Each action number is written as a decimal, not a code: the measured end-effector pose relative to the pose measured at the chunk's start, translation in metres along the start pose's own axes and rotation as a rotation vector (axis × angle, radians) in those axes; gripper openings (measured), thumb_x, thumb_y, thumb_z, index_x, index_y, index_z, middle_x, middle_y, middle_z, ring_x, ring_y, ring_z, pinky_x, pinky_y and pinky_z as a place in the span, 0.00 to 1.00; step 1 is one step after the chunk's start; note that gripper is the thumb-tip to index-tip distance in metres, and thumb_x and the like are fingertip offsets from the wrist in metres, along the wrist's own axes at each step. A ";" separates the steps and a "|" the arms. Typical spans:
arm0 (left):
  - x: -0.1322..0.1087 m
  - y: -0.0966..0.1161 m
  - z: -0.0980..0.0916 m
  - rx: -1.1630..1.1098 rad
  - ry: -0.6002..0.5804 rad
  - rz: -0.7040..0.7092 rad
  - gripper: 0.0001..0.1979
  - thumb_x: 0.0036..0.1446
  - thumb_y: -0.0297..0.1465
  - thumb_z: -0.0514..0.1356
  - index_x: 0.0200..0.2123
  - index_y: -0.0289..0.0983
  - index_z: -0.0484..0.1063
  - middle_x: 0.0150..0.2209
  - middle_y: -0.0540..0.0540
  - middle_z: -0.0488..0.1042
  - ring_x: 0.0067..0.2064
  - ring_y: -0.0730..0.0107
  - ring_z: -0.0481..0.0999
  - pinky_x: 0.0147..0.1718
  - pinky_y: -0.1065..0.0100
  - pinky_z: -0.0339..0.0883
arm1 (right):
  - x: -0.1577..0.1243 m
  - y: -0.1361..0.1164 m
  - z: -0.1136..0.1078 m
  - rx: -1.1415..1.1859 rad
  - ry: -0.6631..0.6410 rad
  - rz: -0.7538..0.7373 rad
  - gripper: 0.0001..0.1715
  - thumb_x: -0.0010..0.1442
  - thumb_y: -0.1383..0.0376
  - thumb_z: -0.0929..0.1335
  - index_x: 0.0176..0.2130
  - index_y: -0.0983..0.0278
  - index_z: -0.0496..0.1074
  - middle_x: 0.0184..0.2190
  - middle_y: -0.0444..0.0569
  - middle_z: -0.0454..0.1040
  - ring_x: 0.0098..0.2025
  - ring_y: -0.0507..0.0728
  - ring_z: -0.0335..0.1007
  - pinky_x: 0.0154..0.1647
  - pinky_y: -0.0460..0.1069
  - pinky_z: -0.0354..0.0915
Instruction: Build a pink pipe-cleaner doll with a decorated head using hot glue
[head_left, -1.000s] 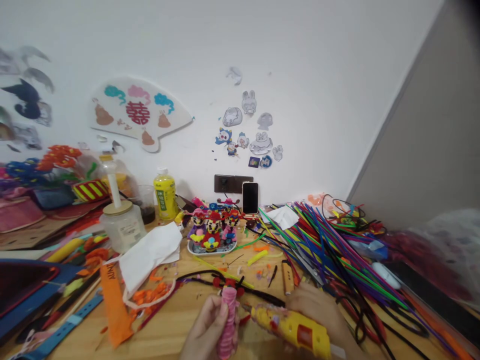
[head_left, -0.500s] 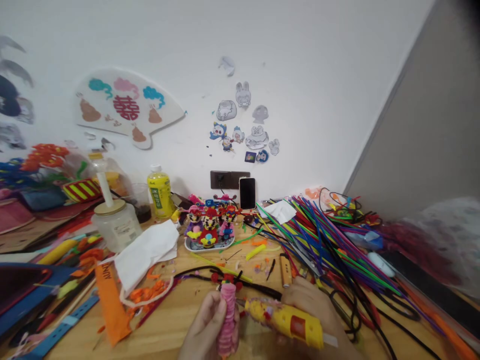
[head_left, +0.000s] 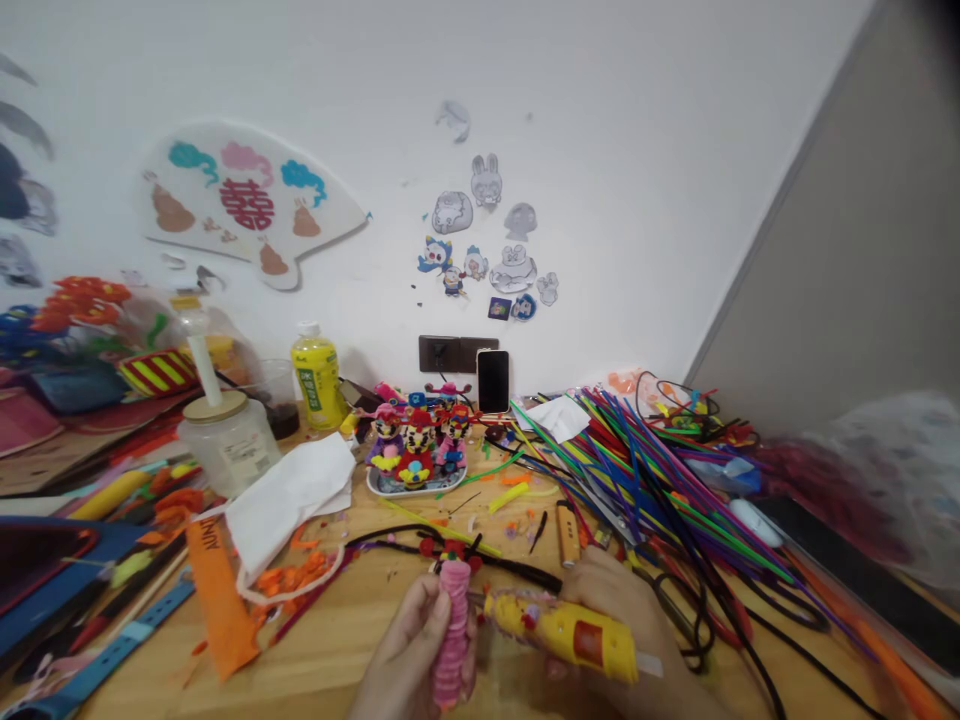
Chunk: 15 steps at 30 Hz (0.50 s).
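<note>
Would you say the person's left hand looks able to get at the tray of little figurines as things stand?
Probably not while the left hand is wrapped around the pink ridged stick. Otherwise the way looks fairly free: mainly low black strands lie between that hand and the tray.

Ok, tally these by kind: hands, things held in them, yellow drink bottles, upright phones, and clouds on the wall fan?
Hands: 2 (left hand, right hand)
Held things: 2 (pink roll, glue gun)
Yellow drink bottle: 1
Upright phone: 1
Clouds on the wall fan: 3
Total: 9
</note>
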<state>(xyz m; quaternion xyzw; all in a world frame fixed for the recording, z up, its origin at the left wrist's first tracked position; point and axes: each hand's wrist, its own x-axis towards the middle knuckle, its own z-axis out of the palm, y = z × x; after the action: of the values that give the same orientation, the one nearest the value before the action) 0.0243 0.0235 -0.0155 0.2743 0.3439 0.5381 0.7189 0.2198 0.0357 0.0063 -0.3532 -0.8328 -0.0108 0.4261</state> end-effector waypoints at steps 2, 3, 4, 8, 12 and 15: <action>0.000 0.001 0.001 -0.001 -0.001 0.000 0.16 0.41 0.40 0.66 0.25 0.37 0.64 0.20 0.54 0.69 0.17 0.80 0.64 0.18 0.75 0.55 | 0.001 -0.001 -0.001 -0.011 0.009 -0.013 0.29 0.54 0.43 0.58 0.22 0.64 0.63 0.15 0.44 0.63 0.20 0.51 0.56 0.20 0.46 0.50; 0.000 0.001 0.001 -0.001 -0.001 -0.001 0.16 0.42 0.41 0.66 0.25 0.37 0.65 0.20 0.54 0.69 0.17 0.80 0.64 0.18 0.75 0.55 | 0.001 -0.002 -0.001 -0.015 0.012 -0.018 0.29 0.55 0.43 0.57 0.22 0.64 0.63 0.15 0.44 0.63 0.20 0.51 0.56 0.20 0.46 0.51; -0.001 0.001 0.001 -0.002 -0.001 -0.003 0.16 0.42 0.41 0.66 0.25 0.37 0.65 0.20 0.54 0.70 0.17 0.79 0.64 0.18 0.75 0.55 | 0.001 -0.002 -0.001 -0.018 0.013 -0.024 0.29 0.55 0.43 0.57 0.22 0.64 0.63 0.15 0.43 0.62 0.19 0.51 0.56 0.20 0.46 0.51; -0.001 0.000 0.001 -0.016 0.012 0.003 0.15 0.42 0.40 0.65 0.26 0.37 0.65 0.20 0.54 0.70 0.17 0.79 0.64 0.17 0.75 0.55 | 0.002 -0.003 -0.002 -0.032 0.015 -0.024 0.28 0.56 0.44 0.58 0.21 0.64 0.63 0.15 0.43 0.63 0.19 0.50 0.56 0.19 0.45 0.50; -0.001 -0.001 0.002 -0.016 0.029 0.003 0.16 0.41 0.40 0.66 0.26 0.37 0.66 0.19 0.54 0.69 0.17 0.80 0.63 0.17 0.76 0.55 | 0.003 -0.004 -0.003 -0.029 0.024 -0.019 0.31 0.55 0.42 0.56 0.20 0.63 0.62 0.14 0.43 0.62 0.18 0.50 0.55 0.18 0.46 0.49; -0.001 -0.001 0.001 -0.006 0.035 0.003 0.16 0.41 0.40 0.66 0.26 0.37 0.66 0.19 0.54 0.68 0.17 0.80 0.63 0.17 0.75 0.55 | 0.003 -0.004 -0.002 -0.020 0.038 -0.025 0.30 0.55 0.43 0.56 0.21 0.63 0.62 0.14 0.42 0.62 0.18 0.50 0.55 0.18 0.46 0.49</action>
<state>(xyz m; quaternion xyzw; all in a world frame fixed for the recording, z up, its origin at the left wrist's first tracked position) 0.0259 0.0219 -0.0153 0.2633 0.3541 0.5451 0.7128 0.2181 0.0340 0.0111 -0.3468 -0.8286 -0.0312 0.4383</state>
